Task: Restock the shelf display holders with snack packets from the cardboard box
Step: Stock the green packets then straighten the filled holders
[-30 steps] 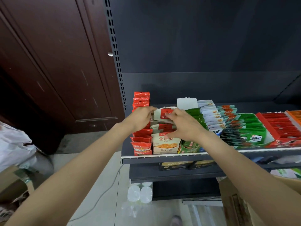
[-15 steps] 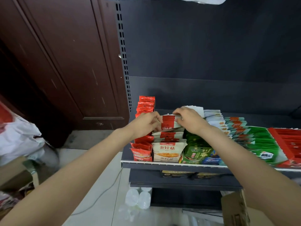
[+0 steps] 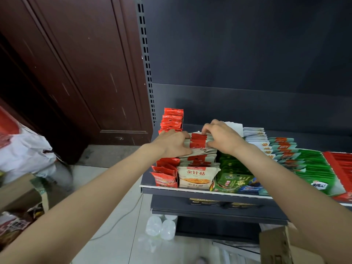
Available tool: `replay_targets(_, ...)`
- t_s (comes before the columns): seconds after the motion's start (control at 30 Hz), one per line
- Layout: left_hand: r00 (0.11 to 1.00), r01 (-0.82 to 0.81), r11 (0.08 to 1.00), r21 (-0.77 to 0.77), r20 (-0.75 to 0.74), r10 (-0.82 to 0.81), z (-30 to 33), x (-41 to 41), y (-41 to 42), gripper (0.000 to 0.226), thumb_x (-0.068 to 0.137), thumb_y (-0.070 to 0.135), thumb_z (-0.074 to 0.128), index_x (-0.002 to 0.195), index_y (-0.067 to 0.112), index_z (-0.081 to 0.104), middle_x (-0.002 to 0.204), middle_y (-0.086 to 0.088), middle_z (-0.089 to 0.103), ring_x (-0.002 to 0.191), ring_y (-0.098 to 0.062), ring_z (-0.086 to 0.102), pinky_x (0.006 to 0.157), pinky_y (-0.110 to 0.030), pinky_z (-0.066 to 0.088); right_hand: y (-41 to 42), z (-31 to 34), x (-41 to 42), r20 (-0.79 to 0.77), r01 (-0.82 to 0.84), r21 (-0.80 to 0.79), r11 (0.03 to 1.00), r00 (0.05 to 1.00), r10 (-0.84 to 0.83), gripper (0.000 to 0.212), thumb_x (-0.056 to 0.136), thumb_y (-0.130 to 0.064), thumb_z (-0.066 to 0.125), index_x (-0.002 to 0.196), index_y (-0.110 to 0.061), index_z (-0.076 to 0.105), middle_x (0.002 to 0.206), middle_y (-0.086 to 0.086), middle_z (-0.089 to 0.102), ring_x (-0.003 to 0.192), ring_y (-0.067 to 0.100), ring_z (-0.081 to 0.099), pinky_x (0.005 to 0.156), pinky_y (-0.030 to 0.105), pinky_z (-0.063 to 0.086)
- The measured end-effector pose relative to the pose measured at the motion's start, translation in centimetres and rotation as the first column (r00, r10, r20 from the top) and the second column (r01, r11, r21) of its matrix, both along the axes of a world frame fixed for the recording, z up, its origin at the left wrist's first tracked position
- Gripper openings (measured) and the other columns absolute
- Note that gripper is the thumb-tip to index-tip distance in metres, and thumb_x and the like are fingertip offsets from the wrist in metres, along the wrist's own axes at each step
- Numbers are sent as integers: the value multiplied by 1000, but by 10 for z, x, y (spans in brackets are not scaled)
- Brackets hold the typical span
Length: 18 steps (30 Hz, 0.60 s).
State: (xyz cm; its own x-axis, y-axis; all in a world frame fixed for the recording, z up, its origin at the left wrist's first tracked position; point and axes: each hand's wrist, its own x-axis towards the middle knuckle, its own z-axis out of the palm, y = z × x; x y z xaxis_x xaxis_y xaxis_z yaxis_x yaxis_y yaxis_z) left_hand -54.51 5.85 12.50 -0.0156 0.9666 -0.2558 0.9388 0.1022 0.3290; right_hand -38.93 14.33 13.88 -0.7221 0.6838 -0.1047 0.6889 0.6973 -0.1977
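Brown wooden door [image 3: 76,73] left; white plastic bag [image 3: 24,149]; bottles [image 3: 160,225] on floor.

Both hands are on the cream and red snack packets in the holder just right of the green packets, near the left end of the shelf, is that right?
Not quite. The head view shows the left hand and right hand gripping the cream and red snack packets in the holder just left of the green packets, with the red packets on their other side. The rest holds: it is near the shelf's left end.
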Motion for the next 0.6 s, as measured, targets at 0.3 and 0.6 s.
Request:
replay_targets(0.3, 997, 47, 997, 60, -70, -43, 0, -5, 6, 34, 89, 46, 52, 116, 27, 62, 110, 2, 62, 108, -21, 47, 89, -41, 37, 0, 10, -18, 182, -13, 105, 994, 983, -6, 39, 81, -29, 72, 114, -11, 61, 114, 7, 51, 109, 23, 49, 81, 33, 43)
replay_targets(0.6, 989, 150, 985, 88, -17, -149, 5, -3, -21, 46, 96, 54, 33, 120, 25, 60, 117, 5, 59, 110, -18, 48, 99, -42, 34, 0, 0, -28, 307, -89, 208, 974, 951, 22, 12, 87, -26, 64, 94, -17, 59, 105, 5, 60, 106, 24, 51, 89, 36, 39)
